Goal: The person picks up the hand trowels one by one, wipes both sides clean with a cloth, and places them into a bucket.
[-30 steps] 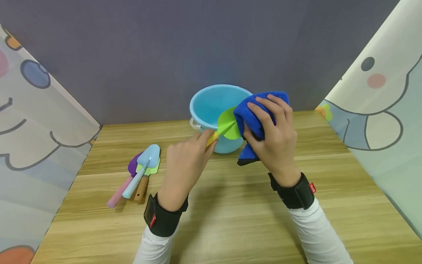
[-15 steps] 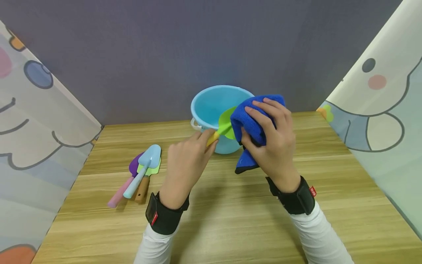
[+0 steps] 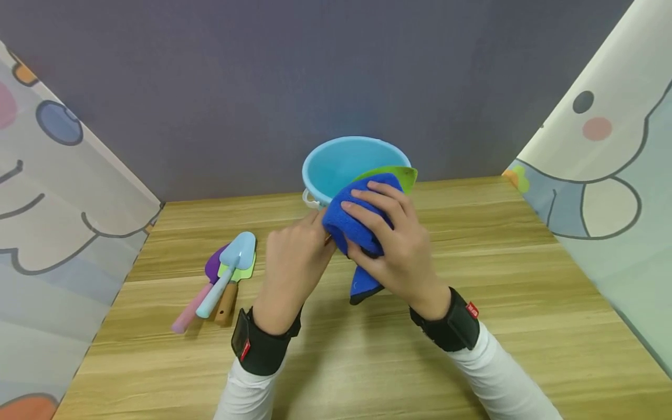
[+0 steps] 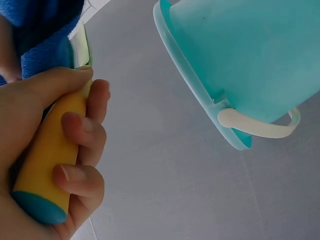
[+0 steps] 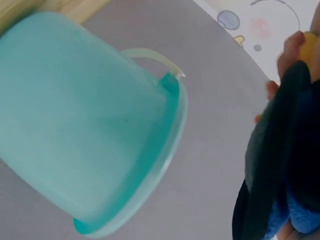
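Note:
My left hand (image 3: 296, 256) grips the yellow handle (image 4: 52, 150) of a toy shovel, its fingers curled round it and the teal end showing below. The shovel's green blade (image 3: 408, 177) sticks out past a blue cloth (image 3: 349, 219), in front of the bucket's rim. My right hand (image 3: 401, 248) holds that cloth wrapped over the shovel, close beside my left fingers; the shovel's neck is hidden under it. A cloth corner with a dark edge hangs below. Behind both hands stands a light blue bucket (image 3: 322, 169).
On the table's left lie a light blue trowel (image 3: 236, 256), a purple shovel with a pink handle (image 3: 193, 306) and a green tool with a brown handle (image 3: 226, 303), overlapping. A grey panel (image 3: 236, 105) rises behind the table (image 3: 499, 280); cartoon-printed sheets flank it.
My right hand has slid the cloth left and down along the shovel, from the blade toward the handle. The blade's tip now shows beyond the cloth. My left hand stays nearly still.

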Demonstrator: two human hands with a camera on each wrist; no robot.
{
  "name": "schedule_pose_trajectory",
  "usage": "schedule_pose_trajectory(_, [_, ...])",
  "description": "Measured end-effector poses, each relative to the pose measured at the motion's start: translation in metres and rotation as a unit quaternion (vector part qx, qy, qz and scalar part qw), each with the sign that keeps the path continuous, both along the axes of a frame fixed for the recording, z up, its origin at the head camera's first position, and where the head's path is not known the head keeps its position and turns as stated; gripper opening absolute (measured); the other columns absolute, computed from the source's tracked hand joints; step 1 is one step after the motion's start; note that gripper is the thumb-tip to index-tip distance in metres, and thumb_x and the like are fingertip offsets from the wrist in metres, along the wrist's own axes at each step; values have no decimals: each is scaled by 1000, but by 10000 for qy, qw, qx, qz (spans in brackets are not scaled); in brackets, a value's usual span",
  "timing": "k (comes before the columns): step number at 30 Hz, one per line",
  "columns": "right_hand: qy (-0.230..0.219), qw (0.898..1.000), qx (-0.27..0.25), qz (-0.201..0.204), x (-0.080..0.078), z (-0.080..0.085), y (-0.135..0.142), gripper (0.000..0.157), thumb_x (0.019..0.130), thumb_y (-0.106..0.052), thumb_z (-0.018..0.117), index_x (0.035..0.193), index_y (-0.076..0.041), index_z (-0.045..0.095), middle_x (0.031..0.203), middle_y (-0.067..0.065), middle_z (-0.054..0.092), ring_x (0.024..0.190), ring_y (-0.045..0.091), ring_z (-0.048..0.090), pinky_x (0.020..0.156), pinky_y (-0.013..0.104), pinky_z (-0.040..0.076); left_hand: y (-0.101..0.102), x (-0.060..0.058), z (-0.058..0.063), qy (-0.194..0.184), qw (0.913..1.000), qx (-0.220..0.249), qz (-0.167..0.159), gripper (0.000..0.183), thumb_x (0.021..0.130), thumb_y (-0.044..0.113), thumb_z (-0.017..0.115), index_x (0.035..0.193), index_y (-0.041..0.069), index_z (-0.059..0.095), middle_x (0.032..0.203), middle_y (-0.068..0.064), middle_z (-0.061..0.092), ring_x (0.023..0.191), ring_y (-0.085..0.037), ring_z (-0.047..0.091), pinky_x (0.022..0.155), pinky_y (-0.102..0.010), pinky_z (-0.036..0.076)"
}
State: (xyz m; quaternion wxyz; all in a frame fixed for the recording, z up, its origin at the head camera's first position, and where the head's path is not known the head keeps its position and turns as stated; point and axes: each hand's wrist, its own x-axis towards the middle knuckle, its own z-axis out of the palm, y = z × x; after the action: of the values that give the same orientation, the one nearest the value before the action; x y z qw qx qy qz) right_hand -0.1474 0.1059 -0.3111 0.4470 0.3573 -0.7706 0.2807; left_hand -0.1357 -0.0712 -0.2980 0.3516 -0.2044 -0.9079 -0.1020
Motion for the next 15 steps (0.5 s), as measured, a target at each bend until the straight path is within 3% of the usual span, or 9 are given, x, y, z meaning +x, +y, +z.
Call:
schedule_pose_trajectory(7, [-95, 10000, 20, -5, -8, -6, 1, 48, 84, -18, 80, 129, -10, 65, 132, 17, 64, 133, 39, 54, 109, 51, 49, 0, -1, 0, 49, 10000, -33, -64, 33, 90, 20, 78, 71, 14, 52, 57, 3, 43, 42, -9, 33, 43, -24, 19])
schedule_pose_trajectory(15, [-105, 9995, -73, -273, -15, -6, 6, 50, 84, -18, 80, 130, -10, 63, 134, 16, 63, 134, 37, 53, 109, 51, 49, 0, -1, 1, 136, 9997, -149, -119, 21, 90, 26, 79, 86, 10, 66, 61, 2, 54, 43, -9, 39, 41, -25, 22])
